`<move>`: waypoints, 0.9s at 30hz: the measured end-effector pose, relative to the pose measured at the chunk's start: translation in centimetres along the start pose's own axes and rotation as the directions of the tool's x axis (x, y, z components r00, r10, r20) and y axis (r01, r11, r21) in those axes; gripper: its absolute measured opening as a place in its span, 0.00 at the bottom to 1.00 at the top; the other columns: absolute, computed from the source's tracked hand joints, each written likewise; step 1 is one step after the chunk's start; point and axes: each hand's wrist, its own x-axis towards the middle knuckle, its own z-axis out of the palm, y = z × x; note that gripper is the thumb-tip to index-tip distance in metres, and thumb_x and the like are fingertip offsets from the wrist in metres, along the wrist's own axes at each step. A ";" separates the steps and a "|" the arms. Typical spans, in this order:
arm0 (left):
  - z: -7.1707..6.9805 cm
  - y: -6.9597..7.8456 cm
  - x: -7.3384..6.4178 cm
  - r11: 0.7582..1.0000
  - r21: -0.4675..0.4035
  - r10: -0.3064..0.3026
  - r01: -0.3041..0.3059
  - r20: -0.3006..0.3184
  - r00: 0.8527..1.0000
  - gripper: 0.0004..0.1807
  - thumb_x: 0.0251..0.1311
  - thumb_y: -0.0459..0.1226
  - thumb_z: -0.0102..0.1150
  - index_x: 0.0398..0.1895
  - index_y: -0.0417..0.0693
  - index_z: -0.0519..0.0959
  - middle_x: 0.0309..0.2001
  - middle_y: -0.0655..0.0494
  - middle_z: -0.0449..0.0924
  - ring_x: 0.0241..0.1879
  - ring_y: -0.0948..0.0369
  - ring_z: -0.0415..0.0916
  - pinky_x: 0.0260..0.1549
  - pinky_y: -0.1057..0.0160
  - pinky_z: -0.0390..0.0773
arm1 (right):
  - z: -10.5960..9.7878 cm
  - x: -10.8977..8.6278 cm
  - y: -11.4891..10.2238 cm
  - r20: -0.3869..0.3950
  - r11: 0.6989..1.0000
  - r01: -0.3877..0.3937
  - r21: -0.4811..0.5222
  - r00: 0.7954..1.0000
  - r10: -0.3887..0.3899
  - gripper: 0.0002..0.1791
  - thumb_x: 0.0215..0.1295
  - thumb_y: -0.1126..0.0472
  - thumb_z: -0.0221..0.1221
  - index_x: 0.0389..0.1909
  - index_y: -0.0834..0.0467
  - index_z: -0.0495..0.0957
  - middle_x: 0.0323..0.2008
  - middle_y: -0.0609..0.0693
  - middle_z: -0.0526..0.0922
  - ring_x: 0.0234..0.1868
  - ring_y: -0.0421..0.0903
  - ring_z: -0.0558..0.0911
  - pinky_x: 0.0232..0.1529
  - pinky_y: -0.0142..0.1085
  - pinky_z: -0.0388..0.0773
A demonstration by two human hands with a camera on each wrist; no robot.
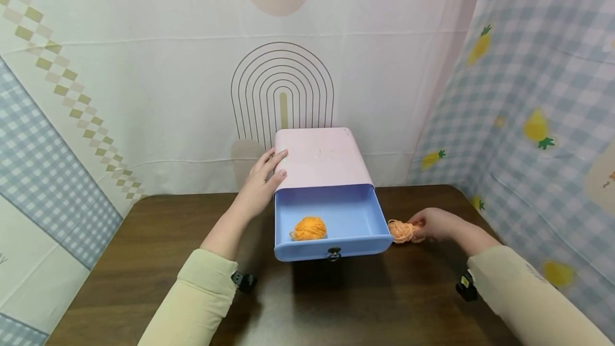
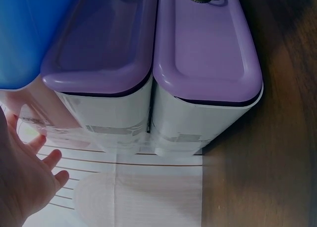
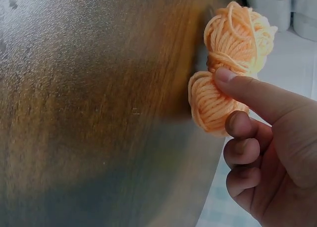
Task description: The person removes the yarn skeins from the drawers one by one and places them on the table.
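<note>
A pink-topped drawer cabinet (image 1: 319, 156) stands against the back cloth, its blue top drawer (image 1: 298, 251) pulled out. Inside that drawer, at the front left, lies an orange ball of yarn (image 1: 309, 228). My left hand (image 1: 257, 188) rests against the cabinet's upper left edge, fingers spread and fairly straight. To the right of the drawer, my right hand (image 1: 438, 224) pinches a peach skein of yarn (image 3: 235, 39) between thumb and fingers. The skein is tied at its middle, and it overlaps the dark table in the right wrist view.
Two lower drawers with purple fronts (image 2: 213, 49) and ring pulls show pushed in below the blue one in the left wrist view. A brown wooden table (image 1: 158, 260) carries the cabinet. Patterned cloth (image 1: 519, 79) hangs behind and at both sides.
</note>
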 end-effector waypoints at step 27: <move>0.1 -0.1 0.0 1.000 -0.004 -0.003 0.003 -0.003 1.000 0.30 0.72 0.58 0.41 0.75 0.69 0.62 0.79 0.55 0.45 0.76 0.44 0.41 0.65 0.30 0.47 | -0.8 -0.6 -0.7 -0.037 0.999 0.036 0.040 0.999 -0.035 0.24 0.62 0.60 0.67 0.58 0.62 0.78 0.25 0.50 0.78 0.22 0.43 0.74 0.22 0.37 0.72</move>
